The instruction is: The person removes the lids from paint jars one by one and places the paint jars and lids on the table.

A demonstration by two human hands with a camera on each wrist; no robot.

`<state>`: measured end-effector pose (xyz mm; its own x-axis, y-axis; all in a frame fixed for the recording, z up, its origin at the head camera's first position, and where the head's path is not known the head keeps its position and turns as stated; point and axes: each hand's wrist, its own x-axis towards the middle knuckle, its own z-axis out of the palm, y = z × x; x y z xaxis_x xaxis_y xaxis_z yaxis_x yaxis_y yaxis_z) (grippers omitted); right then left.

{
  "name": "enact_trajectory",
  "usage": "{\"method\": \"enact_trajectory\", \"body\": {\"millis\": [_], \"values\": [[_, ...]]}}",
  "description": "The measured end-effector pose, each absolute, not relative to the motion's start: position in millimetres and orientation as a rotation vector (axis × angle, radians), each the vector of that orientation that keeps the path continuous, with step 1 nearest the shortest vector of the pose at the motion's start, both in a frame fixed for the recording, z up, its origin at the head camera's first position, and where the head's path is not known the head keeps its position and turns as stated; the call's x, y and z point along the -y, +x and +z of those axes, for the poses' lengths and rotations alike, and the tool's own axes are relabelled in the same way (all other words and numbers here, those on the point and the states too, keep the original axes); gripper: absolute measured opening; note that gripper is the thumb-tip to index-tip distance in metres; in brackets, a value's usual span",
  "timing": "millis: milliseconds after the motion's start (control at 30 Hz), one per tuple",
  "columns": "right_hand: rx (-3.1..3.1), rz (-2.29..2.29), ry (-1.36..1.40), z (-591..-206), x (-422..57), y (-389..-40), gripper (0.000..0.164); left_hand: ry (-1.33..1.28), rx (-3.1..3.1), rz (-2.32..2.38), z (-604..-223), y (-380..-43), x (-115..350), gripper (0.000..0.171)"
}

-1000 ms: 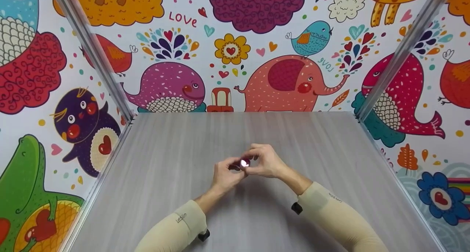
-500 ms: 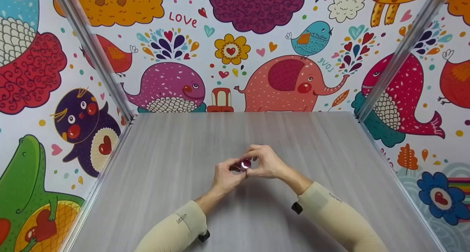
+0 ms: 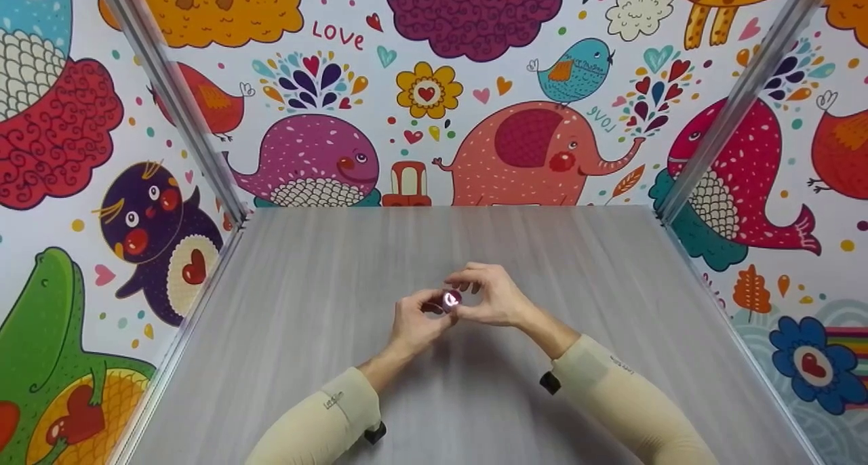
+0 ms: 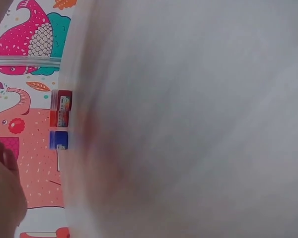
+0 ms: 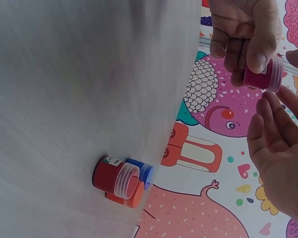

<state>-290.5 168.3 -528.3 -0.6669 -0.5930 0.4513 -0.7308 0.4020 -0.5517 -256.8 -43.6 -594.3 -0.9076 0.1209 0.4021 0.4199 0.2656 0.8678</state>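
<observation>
A small jar of magenta paint [image 5: 258, 74] with a clear lid [image 5: 275, 74] is held up between both hands. My left hand [image 3: 417, 326] grips the jar's body, its thumb on the side, as the right wrist view shows. My right hand [image 3: 494, 299] has its thumb and fingers at the lid. From above, the lid's round top [image 3: 451, 300] faces the head camera with a bright glint. In the left wrist view only part of the left hand [image 4: 5, 193] shows at the edge, and the held jar is mostly out of frame.
On the table [image 3: 319, 268] stand a dark red jar [image 5: 109, 176], an orange jar [image 5: 134, 196] and a blue jar [image 5: 141, 171] close together; the head view does not show them. Printed walls [image 3: 427, 17] with metal posts [image 3: 746, 92] enclose the table.
Both hands stay almost in place, shifting very slightly upward with the jar. Fingers of the right hand move a little at the lid, and the glint on it changes shape.
</observation>
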Motion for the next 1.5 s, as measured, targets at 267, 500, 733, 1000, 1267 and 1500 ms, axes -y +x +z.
{"method": "enact_trajectory", "body": {"millis": [267,500,733,1000,1267,1500], "values": [[2.489,1.150,1.063,-528.3,-166.2,-289.1,0.032,-0.472,2.287,-1.704,-592.3,-256.6,43.9,0.029],[2.537,1.153,1.011,-527.7,-163.3,-286.0,0.025,-0.495,2.240,-1.713,-595.3,-259.1,43.6,0.028],[2.555,1.123,1.024,-527.2,-160.6,-284.8,0.024,-0.518,2.237,-1.707,-598.0,-259.8,44.7,0.030],[2.515,1.108,1.116,-526.0,-159.3,-286.1,0.026,-0.552,2.227,-1.691,-598.3,-259.4,45.2,0.031],[2.504,1.088,1.206,-527.5,-161.4,-288.8,0.028,-0.607,2.156,-1.722,-599.9,-259.5,43.9,0.028],[2.475,1.089,1.265,-528.7,-162.8,-289.0,0.029,-0.562,2.207,-1.746,-598.8,-256.8,44.3,0.029]]}}
